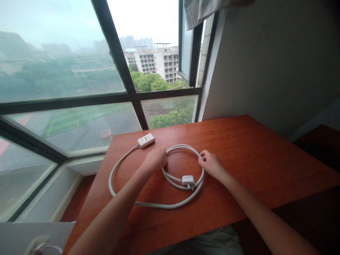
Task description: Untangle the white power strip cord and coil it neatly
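Observation:
A white extension cord (pixel 159 204) lies coiled in loops on the reddish wooden table (pixel 252 152). Its white socket block (pixel 146 140) rests near the table's far edge. The white plug (pixel 188 181) lies inside the coil near the middle. My left hand (pixel 155 159) is closed over the left side of the upper loop. On the right side of that loop, my right hand (pixel 211 163) pinches the cable with curled fingers.
Large windows with dark frames (pixel 122 67) stand behind the table, with a grey wall (pixel 278 60) at the right. A wall outlet with a white cable (pixel 39 245) shows at the lower left. Cloth hangs at the top (pixel 202 10).

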A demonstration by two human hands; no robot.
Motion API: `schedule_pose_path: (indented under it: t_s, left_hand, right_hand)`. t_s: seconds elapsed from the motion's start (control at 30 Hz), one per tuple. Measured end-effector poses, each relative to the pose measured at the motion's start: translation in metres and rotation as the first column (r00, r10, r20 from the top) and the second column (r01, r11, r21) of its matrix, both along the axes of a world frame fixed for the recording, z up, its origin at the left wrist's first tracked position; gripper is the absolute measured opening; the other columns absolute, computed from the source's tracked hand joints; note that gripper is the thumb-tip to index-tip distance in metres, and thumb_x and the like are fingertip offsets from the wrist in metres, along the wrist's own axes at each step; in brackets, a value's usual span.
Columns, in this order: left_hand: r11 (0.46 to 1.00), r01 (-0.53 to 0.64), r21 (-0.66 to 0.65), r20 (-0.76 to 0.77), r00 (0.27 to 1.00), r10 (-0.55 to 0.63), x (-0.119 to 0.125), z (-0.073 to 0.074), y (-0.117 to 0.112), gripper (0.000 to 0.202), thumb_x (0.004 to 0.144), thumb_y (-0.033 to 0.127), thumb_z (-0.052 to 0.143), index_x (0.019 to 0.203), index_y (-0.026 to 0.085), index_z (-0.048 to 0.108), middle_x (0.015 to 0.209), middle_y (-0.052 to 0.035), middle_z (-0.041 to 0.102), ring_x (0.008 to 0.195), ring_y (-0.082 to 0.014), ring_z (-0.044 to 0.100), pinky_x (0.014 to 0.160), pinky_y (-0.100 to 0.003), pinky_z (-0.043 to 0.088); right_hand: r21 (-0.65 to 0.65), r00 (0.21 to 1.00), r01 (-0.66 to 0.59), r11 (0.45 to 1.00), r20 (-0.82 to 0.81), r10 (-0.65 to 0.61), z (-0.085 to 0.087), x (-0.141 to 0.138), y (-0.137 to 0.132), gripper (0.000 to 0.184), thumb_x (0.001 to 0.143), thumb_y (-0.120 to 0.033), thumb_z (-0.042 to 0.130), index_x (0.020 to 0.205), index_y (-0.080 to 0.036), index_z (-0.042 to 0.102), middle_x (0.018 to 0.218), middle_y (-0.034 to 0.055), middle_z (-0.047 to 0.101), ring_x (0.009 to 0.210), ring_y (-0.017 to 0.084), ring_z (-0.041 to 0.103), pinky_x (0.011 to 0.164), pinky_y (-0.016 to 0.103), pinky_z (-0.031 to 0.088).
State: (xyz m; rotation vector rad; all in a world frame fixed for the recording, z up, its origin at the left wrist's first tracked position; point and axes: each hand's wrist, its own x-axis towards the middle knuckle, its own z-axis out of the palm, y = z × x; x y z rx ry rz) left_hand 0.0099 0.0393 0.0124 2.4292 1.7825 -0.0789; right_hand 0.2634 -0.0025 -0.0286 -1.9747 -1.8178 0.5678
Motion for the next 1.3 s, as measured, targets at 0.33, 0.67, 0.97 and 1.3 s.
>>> schedule_pose_path:
  t_s: [0.33,0.67,0.97,1.3]
  left_hand:
    - [0.893,-0.030,-0.449,0.438,0.863,0.250,-0.021,0.011,0.004,0.025,0.076,0.040,0.059,0.078,0.015,0.059,0.073,-0.0069,0.068,0.066,-0.0188,0.065,0.060,-0.026,0.048]
    - [0.720,0.141,-0.680,0.633,0.609,0.478,-0.035,0.002,0.004,0.046,0.060,0.051,0.077,0.077,0.012,0.061,0.069,-0.0023,0.064,0.064,-0.0133,0.062,0.063,-0.026,0.052]
    - [0.752,0.117,-0.649,0.642,0.614,0.459,-0.034,-0.002,0.004,0.035,0.063,0.043,0.076,0.073,0.013,0.059,0.070,-0.0012,0.064,0.068,-0.0148,0.064,0.065,-0.026,0.053]
    - [0.893,-0.001,-0.451,0.495,0.832,0.250,-0.028,0.005,-0.005,0.023,0.071,0.036,0.064,0.061,0.016,0.057,0.057,-0.0024,0.065,0.057,-0.0170,0.063,0.047,-0.021,0.043]
  right_hand:
    - [0.118,0.772,0.054,0.992,-0.635,0.034,0.003,-0.003,0.005,0.050,0.084,-0.052,0.048,0.117,-0.015,0.058,0.059,-0.0034,0.054,0.047,0.013,0.053,0.042,0.022,0.042]
    - [0.106,0.723,0.043,0.993,-0.689,0.042,-0.006,0.006,0.009,0.053,0.081,-0.053,0.055,0.116,-0.014,0.060,0.059,-0.0037,0.053,0.047,0.011,0.049,0.042,0.021,0.042]
    - [0.107,0.691,0.032,0.994,-0.721,0.055,-0.005,0.008,0.009,0.051,0.081,-0.052,0.058,0.116,-0.015,0.060,0.065,-0.0027,0.055,0.050,0.011,0.050,0.042,0.021,0.042]
    - [0.172,0.747,0.037,0.984,-0.659,0.087,0.002,0.002,0.010,0.053,0.082,-0.054,0.056,0.116,-0.013,0.063,0.056,-0.0027,0.053,0.046,0.012,0.048,0.041,0.022,0.039]
